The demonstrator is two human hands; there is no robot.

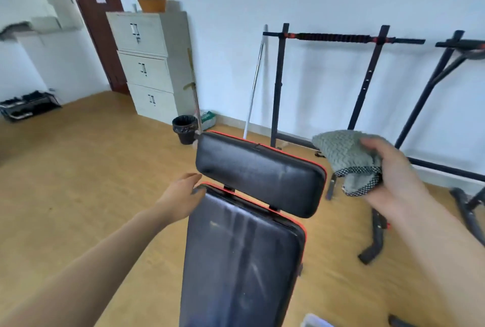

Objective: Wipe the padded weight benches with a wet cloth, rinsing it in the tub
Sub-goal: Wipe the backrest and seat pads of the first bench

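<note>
Bench [244, 248] ahead, bin [184, 128], cabinet [149, 64], barbell rack [341, 85] behind

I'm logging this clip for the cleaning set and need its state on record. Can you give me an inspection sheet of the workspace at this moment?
Surface: long pad is black with red trim and has pale streaks and smudges; head pad lies beyond it, joined by brackets.
Job's things: cloth is grey, bunched and held off the bench.
Clutter: black bin stands beside the cabinet.
Grippers: left hand is at the long pad's far left corner, seemingly touching it, with fingers relaxed; right hand grips the cloth in the air, right of the head pad.
Cables: nothing seen.
Surroundings: wooden floor, grey cabinet, barbell rack against a white wall.
</note>
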